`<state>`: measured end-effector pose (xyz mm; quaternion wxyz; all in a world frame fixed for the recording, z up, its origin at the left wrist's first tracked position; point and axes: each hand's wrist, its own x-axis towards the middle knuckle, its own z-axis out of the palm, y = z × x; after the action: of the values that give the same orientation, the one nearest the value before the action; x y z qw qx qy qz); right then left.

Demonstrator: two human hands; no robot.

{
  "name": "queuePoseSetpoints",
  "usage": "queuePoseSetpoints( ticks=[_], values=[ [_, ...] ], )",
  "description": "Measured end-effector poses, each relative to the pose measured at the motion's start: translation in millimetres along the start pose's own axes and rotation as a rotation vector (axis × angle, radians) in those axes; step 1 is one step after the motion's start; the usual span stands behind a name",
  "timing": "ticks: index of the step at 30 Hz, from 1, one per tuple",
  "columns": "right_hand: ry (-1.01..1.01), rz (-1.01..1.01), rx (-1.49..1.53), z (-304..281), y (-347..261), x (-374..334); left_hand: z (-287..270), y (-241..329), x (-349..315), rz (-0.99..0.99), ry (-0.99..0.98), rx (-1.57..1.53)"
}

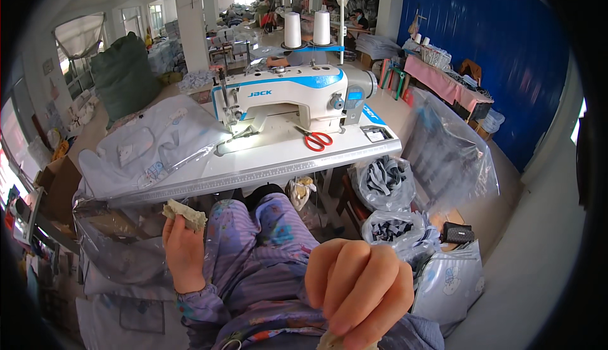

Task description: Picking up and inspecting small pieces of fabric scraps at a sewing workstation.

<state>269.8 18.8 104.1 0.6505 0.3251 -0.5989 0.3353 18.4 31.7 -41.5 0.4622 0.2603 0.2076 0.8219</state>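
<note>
Fabric scrap (pixel 185 214), small, pale and frayed, sits pinched between the thumb and fingers of the left hand (pixel 183 252), raised just below the near edge of the tabletop (pixel 266 168) that carries the sewing machine (pixel 288 97). Taking that machine as the landmark: the white tabletop spreads under it, with a ruler strip along its near edge. To the machine's left a large clear plastic cover (pixel 158 144) drapes over pale cut pieces. To its right and lower down, bulging plastic bags (pixel 383 182) hold dark strips. Behind it stand two white thread cones (pixel 307 28). Right in front of its base lie red-handled scissors (pixel 315 138).

Nearer than all of these, the person's lap in purple patterned cloth (pixel 266 255) fills the middle. The right hand (pixel 361 290) is close to the camera, fingers curled almost shut around what looks like another pale bit of material at the lower edge; only a sliver shows, so what it is cannot be told for sure.

To handle the scrap well, my judgement is that the left fingers should keep a light pinch near one edge so the piece hangs flat and its weave can be read, rather than bunching it. Holding it clear of the plastic cover would stop it snagging or vanishing among the pale pieces
</note>
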Motion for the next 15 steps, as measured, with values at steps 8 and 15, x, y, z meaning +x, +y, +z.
queuePoseSetpoints(
  ticks=[8,15],
  values=[
    [0.105,-0.001,0.070,-5.8,-0.2,-9.2,1.4,-0.4,0.5,-0.006,-0.023,-0.002],
    [-0.069,0.051,0.111,-8.9,-1.0,-0.7,1.0,-0.3,-0.8,0.004,-0.017,0.007]
  ],
)
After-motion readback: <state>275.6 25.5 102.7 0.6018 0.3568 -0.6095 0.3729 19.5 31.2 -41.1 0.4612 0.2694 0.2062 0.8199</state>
